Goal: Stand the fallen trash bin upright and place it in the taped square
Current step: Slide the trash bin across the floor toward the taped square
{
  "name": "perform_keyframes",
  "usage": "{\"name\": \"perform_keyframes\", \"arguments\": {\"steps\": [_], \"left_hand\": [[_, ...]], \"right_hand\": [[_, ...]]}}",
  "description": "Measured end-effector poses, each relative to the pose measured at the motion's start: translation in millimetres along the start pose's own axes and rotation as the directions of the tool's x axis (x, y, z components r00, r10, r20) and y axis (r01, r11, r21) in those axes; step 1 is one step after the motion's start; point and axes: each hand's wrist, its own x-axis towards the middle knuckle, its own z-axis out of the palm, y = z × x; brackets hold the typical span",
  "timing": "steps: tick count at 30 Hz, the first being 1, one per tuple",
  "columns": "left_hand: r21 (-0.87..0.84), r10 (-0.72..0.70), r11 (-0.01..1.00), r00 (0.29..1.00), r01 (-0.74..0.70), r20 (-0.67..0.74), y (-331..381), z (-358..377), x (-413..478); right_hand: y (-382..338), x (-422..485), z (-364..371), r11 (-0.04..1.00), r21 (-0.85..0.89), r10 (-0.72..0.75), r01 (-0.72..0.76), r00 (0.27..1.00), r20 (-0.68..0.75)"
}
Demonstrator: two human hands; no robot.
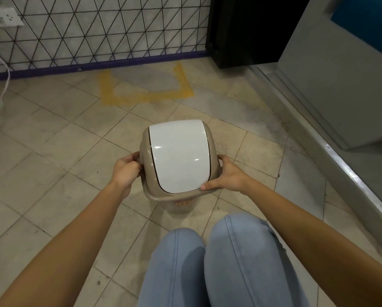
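A small beige trash bin (146,151) with a white swing lid (179,155) stands upright on the tiled floor in front of my knees, seen from above. My left hand (125,170) grips the bin's left rim and my right hand (226,176) grips its right rim, thumb along the front edge. The square of yellow tape (145,97) lies on the floor beyond the bin, against the wall, with nothing inside it. The bin's lower body is mostly hidden under its lid.
A wall with a black wire triangle grid (97,29) and a purple skirting runs behind the tape. A power strip (5,17) with a white cable hangs at far left. A black cabinet (245,29) and a grey door frame with a metal threshold (340,156) stand at right.
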Motion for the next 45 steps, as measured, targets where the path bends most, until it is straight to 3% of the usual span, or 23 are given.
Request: {"name": "perform_keyframes", "arguments": {"steps": [6,10,14,18,22,29,45], "left_hand": [[0.027,0.020,0.999,0.999,-0.020,-0.029,-0.9,1.4,-5.0],[0.056,0.031,0.998,0.997,-0.028,-0.065,-1.7,0.2,-10.5],[0.200,0.173,0.967,0.982,-0.156,-0.072,-6.7,-0.3,-21.5],[0.106,0.305,0.950,0.948,-0.295,-0.090,-14.8,1.9,-37.5],[0.236,0.431,0.874,0.902,-0.424,0.023,-25.0,8.3,-51.5],[0.555,0.508,0.633,0.830,-0.540,0.228,-32.9,2.6,-53.5],[0.559,0.597,0.629,0.796,-0.540,0.096,-38.3,0.2,-21.2]], "right_hand": [[0.6,-3.0,0.9,0.998,-0.036,-0.054,0.052,0.998,-0.038],[0.9,-7.1,1.7,0.978,-0.180,-0.125,0.107,0.988,-0.093],[-0.8,-10.1,5.0,0.941,-0.275,-0.247,0.198,0.956,-0.159],[-6.0,-9.9,6.4,0.923,-0.293,-0.304,0.251,0.940,-0.154],[-6.7,-11.7,7.1,0.906,-0.317,-0.336,0.280,0.932,-0.136],[-10.7,-11.1,2.1,0.866,-0.391,-0.376,0.312,0.921,-0.099],[-24.4,32.1,5.8,0.874,-0.331,-0.419,0.355,0.897,-0.143]]}}
